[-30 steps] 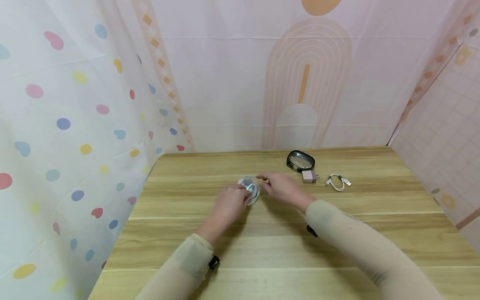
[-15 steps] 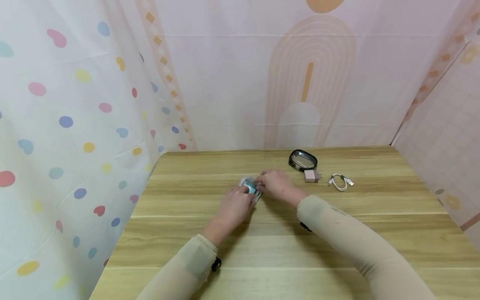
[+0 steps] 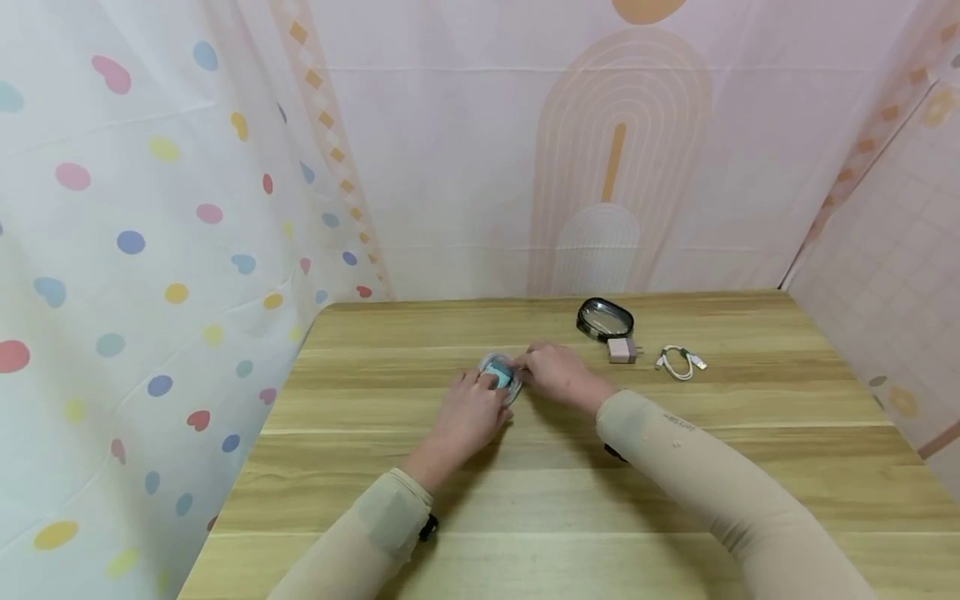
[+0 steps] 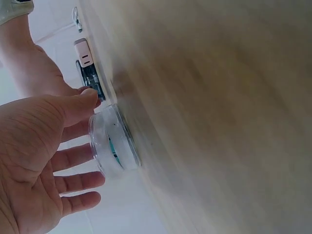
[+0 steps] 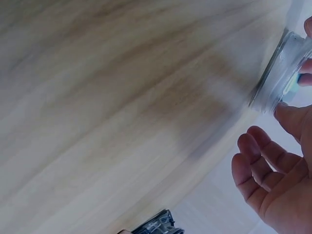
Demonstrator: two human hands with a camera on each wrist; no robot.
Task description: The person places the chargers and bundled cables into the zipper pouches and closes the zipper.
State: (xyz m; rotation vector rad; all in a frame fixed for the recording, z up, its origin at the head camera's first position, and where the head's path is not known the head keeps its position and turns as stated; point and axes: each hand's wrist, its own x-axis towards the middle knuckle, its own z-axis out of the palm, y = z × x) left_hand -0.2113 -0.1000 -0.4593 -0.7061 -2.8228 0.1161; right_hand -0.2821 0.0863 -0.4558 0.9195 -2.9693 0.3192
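A clear round case [image 3: 515,395] lies low on the table in the head view, with a teal piece [image 3: 497,372] showing in it. My left hand [image 3: 471,414] lies over its near left side, fingertips on the top around the teal piece. Fairly straight left fingers [image 4: 73,157] show beside the case [image 4: 113,141] in the left wrist view. From the right, my right hand [image 3: 558,375] pinches the rim between thumb and index finger. In the right wrist view the right thumb [image 5: 291,118] touches the case's edge and the other fingers curl loosely. The right index fingertip is hidden there.
Right of the hands lie a black-rimmed clear case [image 3: 605,319], a pink charger plug [image 3: 622,351] against it, and a short white coiled cable [image 3: 680,363]. The wooden table [image 3: 525,517] ends at a patterned curtain [image 3: 450,167] behind.
My right hand has come left onto the case's rim. My left fingers have shifted over the teal piece, which shows more. Hardly anything has moved over the last half second.
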